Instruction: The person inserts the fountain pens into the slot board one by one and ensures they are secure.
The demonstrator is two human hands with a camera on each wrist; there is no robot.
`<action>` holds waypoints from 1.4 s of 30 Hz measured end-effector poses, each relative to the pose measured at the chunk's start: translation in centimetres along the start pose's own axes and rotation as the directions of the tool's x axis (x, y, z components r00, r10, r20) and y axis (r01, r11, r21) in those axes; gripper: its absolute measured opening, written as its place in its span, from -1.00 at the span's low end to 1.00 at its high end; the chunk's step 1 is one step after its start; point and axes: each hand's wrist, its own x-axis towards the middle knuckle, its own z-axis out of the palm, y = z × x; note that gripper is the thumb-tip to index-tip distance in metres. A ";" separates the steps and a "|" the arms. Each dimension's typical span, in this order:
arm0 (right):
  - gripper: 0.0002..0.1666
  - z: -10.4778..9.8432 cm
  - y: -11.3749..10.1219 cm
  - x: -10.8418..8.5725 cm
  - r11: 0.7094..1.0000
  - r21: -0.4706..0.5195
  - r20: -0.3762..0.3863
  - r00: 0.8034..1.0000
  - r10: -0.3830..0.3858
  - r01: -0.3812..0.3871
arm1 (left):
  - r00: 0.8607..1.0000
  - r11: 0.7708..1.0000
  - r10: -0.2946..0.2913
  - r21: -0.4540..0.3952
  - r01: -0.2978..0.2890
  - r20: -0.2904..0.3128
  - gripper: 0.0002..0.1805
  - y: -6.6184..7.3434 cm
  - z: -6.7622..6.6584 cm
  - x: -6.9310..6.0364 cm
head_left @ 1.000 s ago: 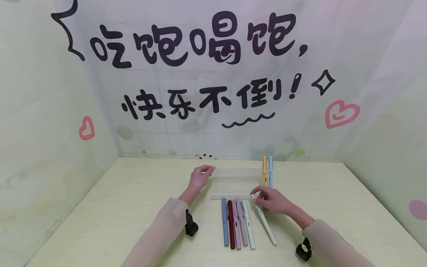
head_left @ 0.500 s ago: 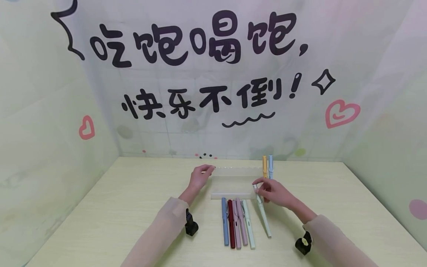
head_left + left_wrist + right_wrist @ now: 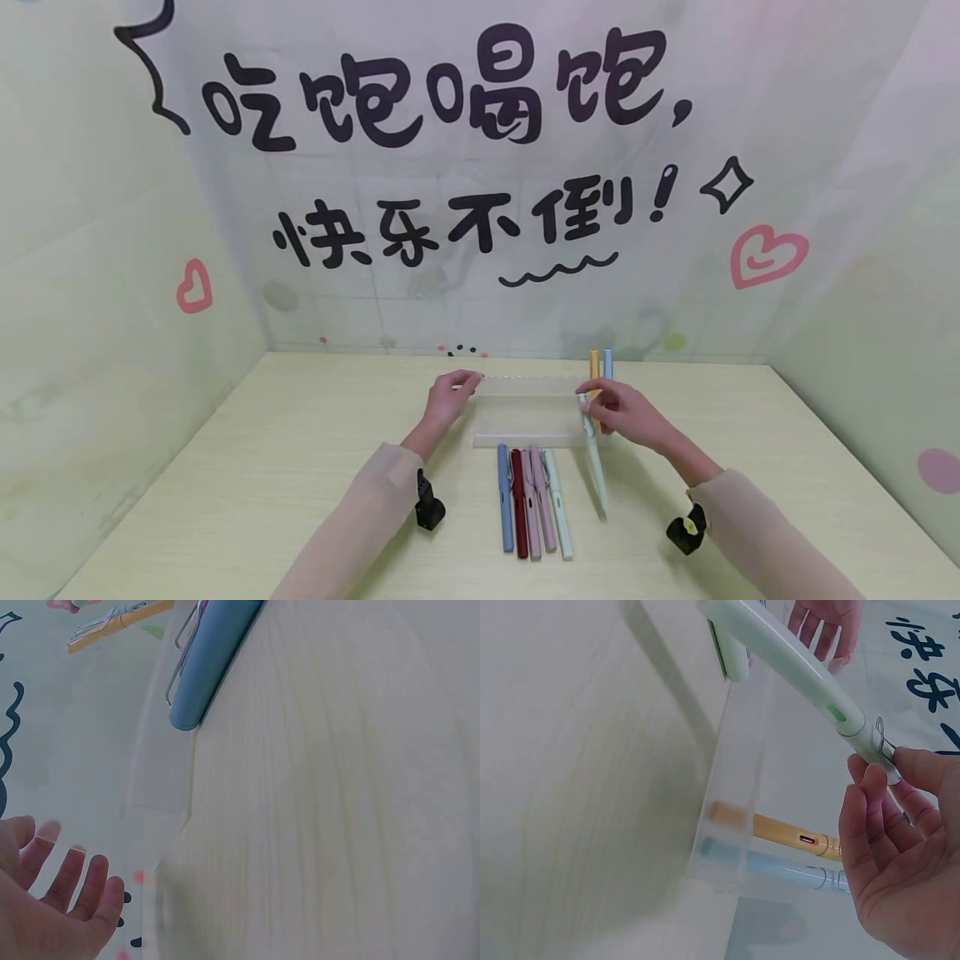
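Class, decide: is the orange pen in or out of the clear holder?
In. In the right wrist view, the orange pen ends behind the front lip of the clear holder.

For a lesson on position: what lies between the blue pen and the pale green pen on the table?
In the head view, a dark red pen and two mauve pens lie between the blue pen and the pale green pen.

Pale green pen [image 3: 595, 467] slanted, clip end uppermost, above front edge of clear scallop-backed rack [image 3: 521, 440].
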 end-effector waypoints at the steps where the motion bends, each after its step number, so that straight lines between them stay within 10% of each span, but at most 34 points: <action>1: -0.70 -0.1 -0.1 0.0 1.000 0.004 -0.002 1.000 0.000 0.000 | 1.000 1.000 0.002 0.001 -0.002 0.000 -0.68 0.0 0.0 0.0; 42: -0.70 -2.9 -1.5 3.3 0.994 -0.106 -0.350 0.935 -0.064 0.028 | 0.999 0.999 0.033 0.021 -0.033 -0.009 -0.68 -0.1 0.0 -0.1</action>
